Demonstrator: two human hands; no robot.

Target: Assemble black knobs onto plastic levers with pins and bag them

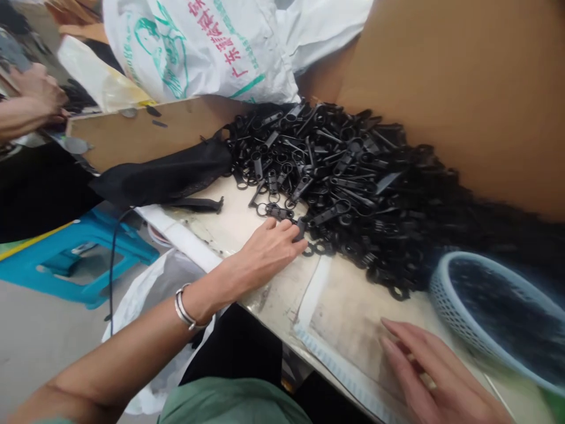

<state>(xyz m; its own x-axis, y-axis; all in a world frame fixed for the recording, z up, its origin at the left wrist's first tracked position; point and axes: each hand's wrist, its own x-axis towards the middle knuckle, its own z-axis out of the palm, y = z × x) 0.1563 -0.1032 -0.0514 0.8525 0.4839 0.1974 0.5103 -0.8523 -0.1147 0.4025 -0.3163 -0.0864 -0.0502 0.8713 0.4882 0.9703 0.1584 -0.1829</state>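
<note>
My left hand [276, 244], with a silver bangle on the wrist, reaches to the near edge of a large heap of black plastic parts [331, 159]. Many of these parts are flat bars with a ring at one end. Its fingers are curled round one black plastic part [301, 228], which is partly hidden by the fingertips. My right hand [435, 371] hovers over the near side of the table, slightly blurred, with its fingers stretched out and nothing visible in them. To its right stands a light blue plastic basket [445, 288] holding small dark pieces.
Tan board [463, 88] walls the back of the table [238, 229]. A white printed sack [203, 47] lies behind the heap, black cloth [168, 174] to its left. A blue stool [79, 265] and a white bag [154, 306] are below; another person's hand [39, 88] is far left.
</note>
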